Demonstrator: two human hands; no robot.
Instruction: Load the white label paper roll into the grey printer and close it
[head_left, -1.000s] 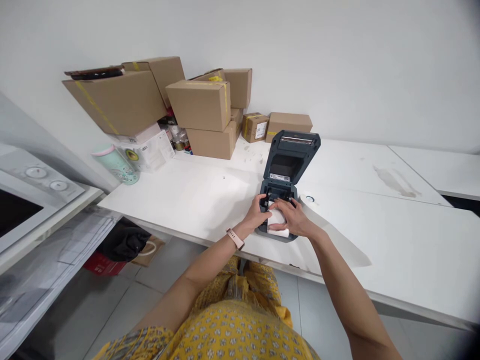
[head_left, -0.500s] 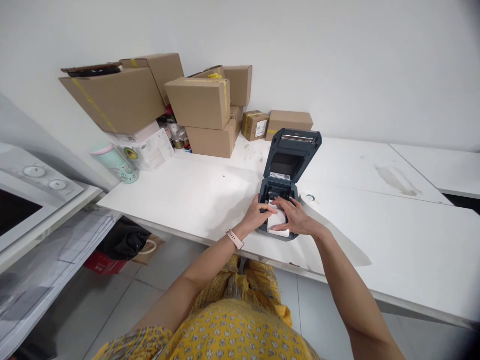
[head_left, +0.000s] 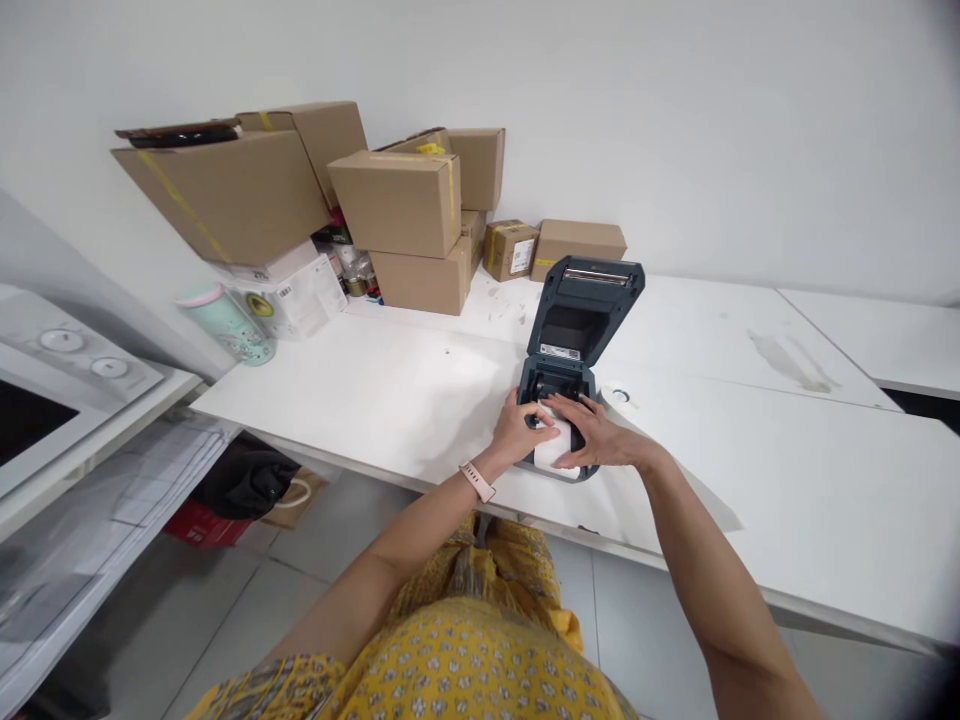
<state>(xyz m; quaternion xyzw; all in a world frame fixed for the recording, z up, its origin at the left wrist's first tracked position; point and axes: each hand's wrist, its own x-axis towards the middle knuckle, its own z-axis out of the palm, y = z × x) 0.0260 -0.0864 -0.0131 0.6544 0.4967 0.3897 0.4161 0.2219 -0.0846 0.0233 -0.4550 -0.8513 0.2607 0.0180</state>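
At the open label printer (head_left: pixel 579 318), the right hand (head_left: pixel 602 437) lies spread on the white paper (head_left: pixel 556 452); whether the left hand (head_left: pixel 516 430) grips is unclear. Uneven pressing could skew and jam it.

- Your left hand (head_left: pixel 517 432) and right hand (head_left: pixel 600 437) covered most of the white paper (head_left: pixel 556 452) and the front of the printer (head_left: pixel 581 320). Whether your left fingers gripped anything could not be told.
- The sticker on the small box (head_left: pixel 511 251) was too small to read.
- The appliance (head_left: pixel 45 400) at your left was cut off by the edge.
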